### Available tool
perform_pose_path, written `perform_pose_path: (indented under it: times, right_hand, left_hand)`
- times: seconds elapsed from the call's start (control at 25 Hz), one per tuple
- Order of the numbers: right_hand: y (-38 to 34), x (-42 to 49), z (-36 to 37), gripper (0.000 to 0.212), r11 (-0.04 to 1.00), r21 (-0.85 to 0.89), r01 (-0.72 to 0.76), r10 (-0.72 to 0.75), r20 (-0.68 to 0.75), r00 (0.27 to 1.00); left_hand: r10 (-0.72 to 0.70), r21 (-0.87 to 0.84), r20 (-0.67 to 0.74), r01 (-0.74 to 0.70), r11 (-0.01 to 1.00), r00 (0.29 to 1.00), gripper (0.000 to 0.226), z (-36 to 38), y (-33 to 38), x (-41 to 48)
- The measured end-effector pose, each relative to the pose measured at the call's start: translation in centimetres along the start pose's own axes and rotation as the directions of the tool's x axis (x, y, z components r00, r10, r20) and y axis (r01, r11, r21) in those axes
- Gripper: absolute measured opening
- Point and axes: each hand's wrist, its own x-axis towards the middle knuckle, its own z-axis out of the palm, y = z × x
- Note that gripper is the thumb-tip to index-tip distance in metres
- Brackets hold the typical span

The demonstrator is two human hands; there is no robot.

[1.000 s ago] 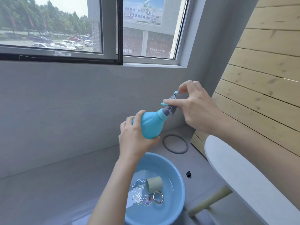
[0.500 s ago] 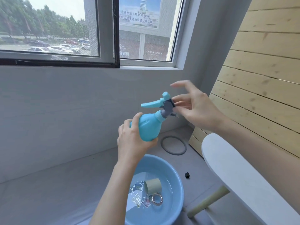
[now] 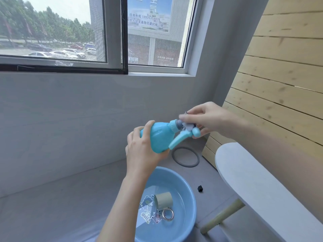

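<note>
Above the blue basin (image 3: 189,193), in the corner under the window, the spray bottle (image 3: 160,135) is held in mid-air, lying almost level; its long axis runs from the round base on the left to the neck on the right, tipped slightly up toward the wooden wall; the left hand (image 3: 141,149) has its grip wrapped round the fat body, thumb on top; the right hand (image 3: 209,117) pinches the grey spray head (image 3: 187,127) at the neck, fingers curled over it, with the trigger lever (image 3: 178,139) hanging beneath; the right grip therefore sits on the bottle's axis and nearest the cap, and I judge the coming move to be a twist about that axis, the left bracing the body
</note>
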Motion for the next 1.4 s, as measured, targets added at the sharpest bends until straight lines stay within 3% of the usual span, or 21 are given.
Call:
perform_pose_path:
  times: [0.08, 0.16, 0.24, 0.36, 0.72, 1.0, 1.24, 1.4]
  right_hand:
    - [0.2, -0.2, -0.3, 0.026, 0.95, -0.238, 0.202, -0.213, -0.019, 0.977]
    - [0.5, -0.4, -0.2, 0.022, 0.805, -0.449, 0.387, -0.436, -0.008, 0.9]
    - [0.8, -0.9, -0.3, 0.02, 0.735, -0.492, 0.468, -0.541, -0.009, 0.841]
    - [1.2, -1.4, -1.5, 0.02, 0.765, -0.455, 0.455, -0.558, -0.117, 0.821]
    - [4.5, -3.8, -4.8, 0.029, 0.891, -0.323, 0.32, -0.425, -0.345, 0.837]
    - [7.8, -5.8, -6.3, 0.018, 0.962, -0.094, 0.258, -0.274, -0.368, 0.888]
    - [14.9, -6.7, -7.7, 0.016, 0.96, 0.271, 0.076, 0.062, -0.467, 0.882]
    - [21.4, -6.7, -6.4, 0.022, 0.809, 0.585, -0.051, 0.38, -0.455, 0.805]
  left_hand:
    - [-0.013, 0.015, 0.019, 0.013, 1.0, 1.0, 0.083, 0.0, 0.0, -0.1]
    - [-0.04, -0.019, 0.024, 0.041, 0.999, 0.999, 0.083, -0.1, -0.1, -0.1]
    - [-0.068, -0.056, 0.029, 0.069, 0.996, 0.997, 0.084, -0.1, -0.2, 0.0]
    - [-0.135, -0.109, 0.056, 0.14, 0.984, 0.989, 0.084, 0.1, -0.5, -0.1]
    - [-0.297, -0.158, 0.138, 0.317, 0.935, 0.945, 0.085, 1.0, -0.5, -0.4]
    - [-0.299, -0.289, 0.284, 0.379, 0.879, 0.911, 0.084, 2.2, 1.1, -0.8]
    - [-0.278, -0.375, 0.423, 0.446, 0.813, 0.862, 0.076, 4.4, 2.4, -1.5]
    - [-0.224, -0.343, 0.489, 0.422, 0.839, 0.843, 0.072, 6.3, 3.9, -2.2]
